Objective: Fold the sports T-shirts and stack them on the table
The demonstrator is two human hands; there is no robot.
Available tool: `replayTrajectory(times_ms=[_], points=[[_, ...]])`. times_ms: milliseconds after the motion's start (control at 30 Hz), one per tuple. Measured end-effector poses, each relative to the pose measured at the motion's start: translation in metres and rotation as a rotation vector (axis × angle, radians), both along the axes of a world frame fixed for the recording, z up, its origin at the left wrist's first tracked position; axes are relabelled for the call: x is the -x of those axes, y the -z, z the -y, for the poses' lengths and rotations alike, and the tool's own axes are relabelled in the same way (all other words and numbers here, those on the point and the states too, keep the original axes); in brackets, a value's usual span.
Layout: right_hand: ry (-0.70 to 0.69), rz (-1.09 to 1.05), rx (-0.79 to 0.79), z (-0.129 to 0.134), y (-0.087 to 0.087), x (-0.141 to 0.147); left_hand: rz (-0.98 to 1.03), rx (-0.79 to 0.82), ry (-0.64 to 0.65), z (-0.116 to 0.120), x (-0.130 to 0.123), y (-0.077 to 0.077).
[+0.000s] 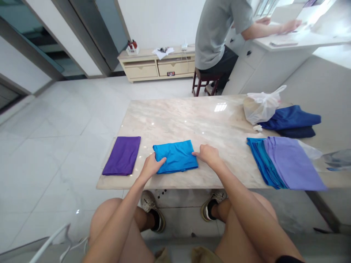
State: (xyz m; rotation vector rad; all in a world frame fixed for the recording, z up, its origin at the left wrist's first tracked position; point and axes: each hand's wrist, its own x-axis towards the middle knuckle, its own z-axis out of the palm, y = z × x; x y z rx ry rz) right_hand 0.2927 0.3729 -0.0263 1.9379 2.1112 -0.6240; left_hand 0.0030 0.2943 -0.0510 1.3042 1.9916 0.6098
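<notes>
Bright-blue folded fabric rectangle (177, 157) | left hand (150, 166) 9 o'clock, thumb atop | right hand (210, 155) 3 o'clock, at edge | hands apart, clamping: can't tell

On table (175, 118) | left: cloth (122, 155) | middle: second cloth (177, 157) | right: cloth pile (293, 160) | behind pile: bag (259, 107)

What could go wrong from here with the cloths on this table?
The purple cloth lies near the left end of the table; a nudge might drop it. The lilac cloth seems to reach the near edge and could slip. Uneven pressure from the left hand might skew the creased bright blue cloth.
</notes>
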Motion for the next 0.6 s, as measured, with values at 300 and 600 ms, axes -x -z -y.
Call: replayTrajectory(times_ms=[300,600], points=[[0.012,0.011,-0.072,0.034,-0.033,-0.035,0.542,-0.129,-0.461,0.066,-0.036,-0.038],[-0.037,0.004,-0.051,0.055,-0.035,-0.049,0.724,-0.31,-0.709,0.127,-0.011,-0.132]])
